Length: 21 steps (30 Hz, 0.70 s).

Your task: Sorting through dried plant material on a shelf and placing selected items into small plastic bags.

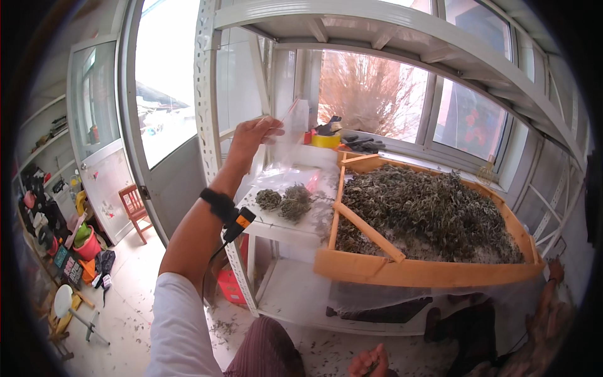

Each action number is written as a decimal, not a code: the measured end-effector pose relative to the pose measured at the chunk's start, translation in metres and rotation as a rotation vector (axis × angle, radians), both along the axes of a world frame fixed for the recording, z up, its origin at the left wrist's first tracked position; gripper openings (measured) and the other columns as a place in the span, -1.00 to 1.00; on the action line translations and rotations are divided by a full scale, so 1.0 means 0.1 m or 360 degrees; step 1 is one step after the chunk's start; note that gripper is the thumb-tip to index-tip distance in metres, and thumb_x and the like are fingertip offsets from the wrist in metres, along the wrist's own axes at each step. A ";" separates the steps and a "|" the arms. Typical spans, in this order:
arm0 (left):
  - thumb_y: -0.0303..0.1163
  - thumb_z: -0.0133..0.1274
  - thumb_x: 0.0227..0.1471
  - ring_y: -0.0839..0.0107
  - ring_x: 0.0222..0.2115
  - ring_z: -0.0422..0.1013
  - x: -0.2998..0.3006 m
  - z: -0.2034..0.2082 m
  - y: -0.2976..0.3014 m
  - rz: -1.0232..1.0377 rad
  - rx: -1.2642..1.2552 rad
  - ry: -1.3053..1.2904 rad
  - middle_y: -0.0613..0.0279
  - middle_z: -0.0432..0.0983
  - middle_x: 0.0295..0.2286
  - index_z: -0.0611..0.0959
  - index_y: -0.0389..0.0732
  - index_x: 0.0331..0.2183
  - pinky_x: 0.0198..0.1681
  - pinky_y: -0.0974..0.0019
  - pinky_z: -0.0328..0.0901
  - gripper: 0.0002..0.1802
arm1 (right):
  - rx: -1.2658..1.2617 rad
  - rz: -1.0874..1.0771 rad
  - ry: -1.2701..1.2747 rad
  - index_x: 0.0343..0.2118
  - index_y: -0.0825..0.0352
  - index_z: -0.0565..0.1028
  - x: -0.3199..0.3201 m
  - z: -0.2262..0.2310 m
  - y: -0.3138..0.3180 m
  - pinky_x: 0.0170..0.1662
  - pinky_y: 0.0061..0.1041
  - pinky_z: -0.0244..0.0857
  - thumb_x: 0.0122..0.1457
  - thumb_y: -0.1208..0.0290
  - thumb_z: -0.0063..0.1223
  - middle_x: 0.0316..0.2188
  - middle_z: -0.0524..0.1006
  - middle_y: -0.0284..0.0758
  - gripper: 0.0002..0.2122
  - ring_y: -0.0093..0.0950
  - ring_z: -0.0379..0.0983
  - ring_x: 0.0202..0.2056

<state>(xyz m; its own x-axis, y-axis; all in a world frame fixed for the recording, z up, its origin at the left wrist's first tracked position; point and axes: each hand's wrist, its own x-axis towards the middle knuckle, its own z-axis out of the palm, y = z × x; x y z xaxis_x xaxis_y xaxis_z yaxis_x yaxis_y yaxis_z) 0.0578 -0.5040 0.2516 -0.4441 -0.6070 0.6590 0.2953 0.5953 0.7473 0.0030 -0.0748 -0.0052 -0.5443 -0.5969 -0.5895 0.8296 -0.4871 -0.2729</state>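
My left hand (259, 133) is raised over the left end of the shelf, its fingers pinched on the top edge of a clear plastic zip bag (287, 146) with a thin red strip. Beneath that bag, two small clumps of dried herb (294, 202) rest on the white shelf (271, 231) beside more clear plastic. My right hand (369, 361) is low at the bottom edge, fingers curled; what they hold, if anything, cannot be made out. To the right, a wooden tray (427, 274) contains a large heap of dried grey-green herb (427, 210).
An upper shelf beam (402, 28) crosses overhead. Yellow tape (325, 140) and dark gloves (363, 144) sit by the window. Below stands a red crate (231, 288). Another person's arm (548, 308) shows at far right. A stool (65, 301) and clutter line the left.
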 end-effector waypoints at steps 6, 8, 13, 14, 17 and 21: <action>-0.27 -0.10 0.11 0.34 -0.33 0.47 0.78 -0.15 0.84 0.0001 -0.0037 -0.0070 0.03 0.52 -0.30 0.54 -0.50 -0.24 -0.31 0.35 0.30 -0.59 | -0.0307 0.0189 0.0480 -0.81 0.16 0.16 0.12 0.00 0.13 -0.77 -0.60 -0.17 0.23 0.11 -0.17 -0.84 0.17 -0.42 -0.53 -0.59 -0.10 -0.85; -0.28 -0.06 0.07 0.37 -0.36 0.46 1.05 -0.27 1.18 0.0093 0.0009 -0.0174 0.06 0.53 -0.32 0.58 -0.48 -0.28 -0.31 0.38 0.30 -0.61 | -0.0527 0.0290 0.0530 -0.74 0.20 0.28 0.10 -0.13 0.23 -0.72 -0.61 -0.05 0.21 0.15 -0.11 -0.78 0.26 -0.41 -0.60 -0.59 0.04 -0.81; -0.48 -0.08 0.05 0.43 -0.41 0.45 1.48 -0.87 1.90 0.0103 -0.0088 -0.0330 0.13 0.55 -0.37 0.63 -0.35 -0.29 -0.32 0.43 0.34 -0.76 | -0.0468 0.0292 0.0547 -0.71 0.20 0.30 0.10 -0.38 0.22 -0.77 -0.52 -0.03 0.16 0.14 -0.05 -0.80 0.28 -0.41 -0.64 -0.54 0.12 -0.83; -0.55 -0.06 0.02 0.40 -0.38 0.46 1.51 -1.02 2.02 -0.0048 -0.0049 -0.0290 0.12 0.54 -0.32 0.62 -0.34 -0.28 -0.28 0.41 0.35 -0.78 | -0.0437 0.0281 0.0517 -0.71 0.20 0.30 0.13 -0.32 0.20 -0.77 -0.52 -0.03 0.16 0.14 -0.05 -0.80 0.28 -0.41 -0.64 -0.54 0.12 -0.83; -0.59 0.02 -0.02 0.36 -0.26 0.43 1.52 -1.57 2.24 -0.0084 -0.0338 -0.0492 0.12 0.50 -0.26 0.63 -0.30 -0.29 -0.21 0.34 0.33 -0.81 | -0.0375 0.0400 0.0497 -0.70 0.21 0.31 0.19 -0.28 0.14 -0.77 -0.54 -0.03 0.17 0.13 -0.06 -0.79 0.30 -0.40 -0.64 -0.55 0.14 -0.82; -0.62 0.06 -0.08 0.23 -0.25 0.46 1.34 -2.15 2.58 -0.0189 -0.0343 -0.0562 0.08 0.49 -0.26 0.58 -0.34 -0.28 -0.19 0.35 0.33 -0.79 | -0.0242 0.0561 0.0904 -0.67 0.26 0.33 0.28 -0.30 0.05 -0.75 -0.64 -0.03 0.19 0.17 -0.08 -0.78 0.29 -0.43 -0.65 -0.61 0.17 -0.79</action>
